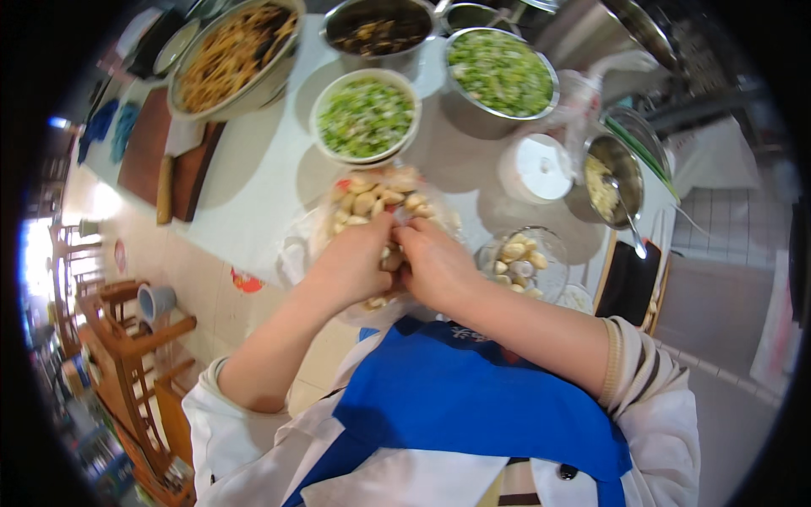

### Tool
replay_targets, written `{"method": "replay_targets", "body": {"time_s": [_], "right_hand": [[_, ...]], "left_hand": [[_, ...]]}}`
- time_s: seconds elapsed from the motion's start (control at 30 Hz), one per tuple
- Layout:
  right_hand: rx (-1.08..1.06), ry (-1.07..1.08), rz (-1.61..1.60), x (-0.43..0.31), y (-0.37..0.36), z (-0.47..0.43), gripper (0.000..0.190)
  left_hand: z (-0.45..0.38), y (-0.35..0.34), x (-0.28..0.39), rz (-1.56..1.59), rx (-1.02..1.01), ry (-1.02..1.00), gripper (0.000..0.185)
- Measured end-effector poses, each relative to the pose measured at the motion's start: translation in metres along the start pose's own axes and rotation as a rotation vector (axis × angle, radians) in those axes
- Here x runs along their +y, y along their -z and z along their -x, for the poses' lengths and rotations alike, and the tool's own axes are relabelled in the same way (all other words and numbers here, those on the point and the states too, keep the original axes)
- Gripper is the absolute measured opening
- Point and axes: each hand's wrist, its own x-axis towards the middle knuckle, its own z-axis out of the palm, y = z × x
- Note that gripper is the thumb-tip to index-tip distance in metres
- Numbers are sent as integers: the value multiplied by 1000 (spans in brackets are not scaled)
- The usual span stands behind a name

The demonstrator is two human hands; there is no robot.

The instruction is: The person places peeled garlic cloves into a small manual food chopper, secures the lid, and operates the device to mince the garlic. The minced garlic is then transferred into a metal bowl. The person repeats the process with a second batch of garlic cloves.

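Note:
A clear plastic bag full of peeled garlic cloves lies before me at the table's front edge. My left hand and my right hand meet over its middle. Their fingers are curled and pinch what looks like the bag's plastic; the fingertips are partly hidden. Cloves show above the hands and a few below them. Right of my right hand, a clear glass bowl holds more garlic cloves.
Bowls of chopped green onion stand behind the bag. A cleaver lies on a wooden board at left. Toward the right are a white paper roll, a steel bowl with minced garlic and spoon, and a dark phone-like slab.

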Motion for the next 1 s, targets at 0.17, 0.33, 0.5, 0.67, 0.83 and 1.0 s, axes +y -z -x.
{"method": "replay_targets", "body": {"time_s": [0.17,0.33,0.5,0.67,0.83,1.0], "right_hand": [[190,177,-235,-2,27,17,25],[214,219,-221,-10,110,68,38],[124,-38,-282,1,136,123,44],[178,-86,-184,23,119,135,46],[278,11,22,34,120,128,46],[312,8,67,37,122,128,46]], "left_hand": [[3,28,29,198,-3,-7,51],[2,42,98,261,-60,-257,52],[-8,15,131,243,-187,-347,56],[-20,-2,123,83,-141,-363,47],[-19,-3,117,65,-140,-341,40],[-13,-2,109,110,-114,-301,47]]}}
